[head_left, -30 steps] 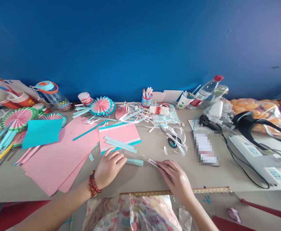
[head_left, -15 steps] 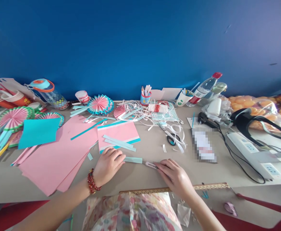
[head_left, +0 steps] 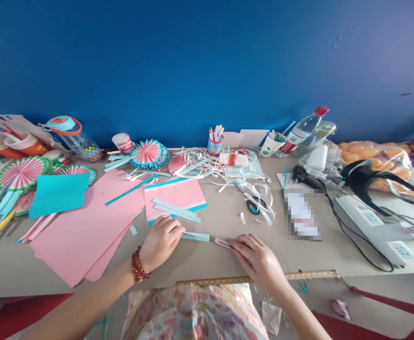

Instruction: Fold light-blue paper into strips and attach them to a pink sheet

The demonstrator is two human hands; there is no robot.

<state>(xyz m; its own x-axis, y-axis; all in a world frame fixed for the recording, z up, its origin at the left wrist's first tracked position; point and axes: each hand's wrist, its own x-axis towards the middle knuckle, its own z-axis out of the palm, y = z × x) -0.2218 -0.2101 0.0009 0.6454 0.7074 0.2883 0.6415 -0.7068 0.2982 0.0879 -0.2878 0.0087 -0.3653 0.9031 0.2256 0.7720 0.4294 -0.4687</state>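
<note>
My left hand (head_left: 164, 242), with a red bead bracelet on the wrist, is closed on one end of a pale blue paper strip (head_left: 197, 237). The strip points right over the table and shows two layers along its length. In my right hand (head_left: 258, 259) is a small utility knife (head_left: 223, 242) with a light handle, its blade pointing left near the strip's free end. Beyond my left hand, loose pale blue strips (head_left: 176, 210) lie across a pink sheet (head_left: 171, 193) with blue and white bands.
Large pink sheets (head_left: 82, 236) and a teal sheet (head_left: 60, 194) lie at left beside pleated paper rosettes (head_left: 24, 174). Scissors (head_left: 256, 205) rest among white scraps. A phone (head_left: 303, 215), a power strip (head_left: 373, 222) and a bottle (head_left: 300, 132) are at right.
The strip's two layers now show apart along its length, where it looked like one flat band before. Both hands have stayed almost in place.
</note>
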